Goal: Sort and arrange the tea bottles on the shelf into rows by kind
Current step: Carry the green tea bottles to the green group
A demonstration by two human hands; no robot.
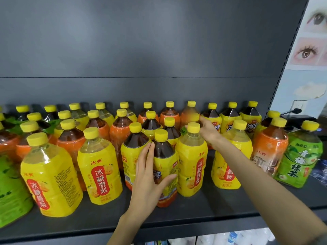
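Many yellow-capped bottles stand mixed on a dark shelf [203, 207]. My left hand [150, 175] is wrapped around a dark iced-tea bottle [164, 167] with a yellow label at the front middle. My right hand [208, 129] reaches further back and grips a blurred orange-labelled bottle [190, 114] just below its cap. A clear pear-drink bottle [192, 161] with a yellow label stands right of the held iced tea. More pear drinks [99, 167] are at the front left, and a green tea bottle [300, 154] leans at the right.
Orange-labelled bottles [270, 147] and green-labelled ones [10, 183] sit among the rows. The shelf's dark back panel [141, 50] rises behind. An upright post [283, 68] bounds the right side, with a power strip [299, 119] beyond it.
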